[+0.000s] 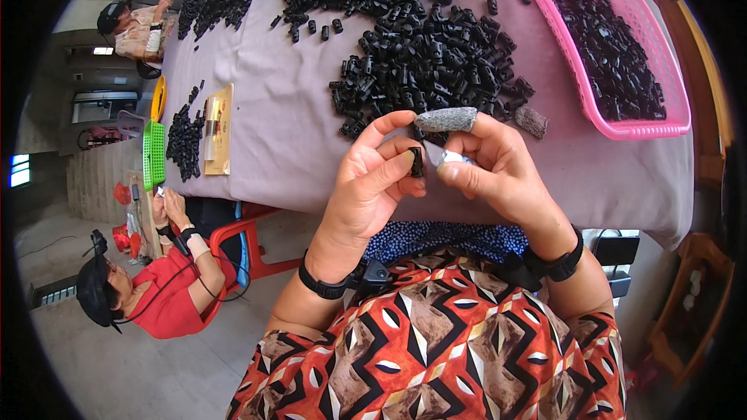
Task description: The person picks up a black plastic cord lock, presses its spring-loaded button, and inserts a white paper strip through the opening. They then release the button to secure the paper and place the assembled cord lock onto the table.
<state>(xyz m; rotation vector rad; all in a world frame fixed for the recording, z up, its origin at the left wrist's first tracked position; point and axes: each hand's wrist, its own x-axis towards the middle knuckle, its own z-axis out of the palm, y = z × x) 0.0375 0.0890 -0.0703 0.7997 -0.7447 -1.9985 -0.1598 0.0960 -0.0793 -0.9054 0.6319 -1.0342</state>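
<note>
Your L hand [372, 173]: pinching blk plastic part [417, 163], long axis ~vert. in view | your R hand [494, 157]: fingers closed on sm. knife [434, 156], blade just R of part

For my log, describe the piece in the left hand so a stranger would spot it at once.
Start from the cloth-covered table and its central heap of black pieces. Below that heap in the picture, the left hand pinches a small dark piece near the pointed tool in the right hand. Its neighbours lie loose in the heap; this one is gripped between thumb and fingers.
</note>
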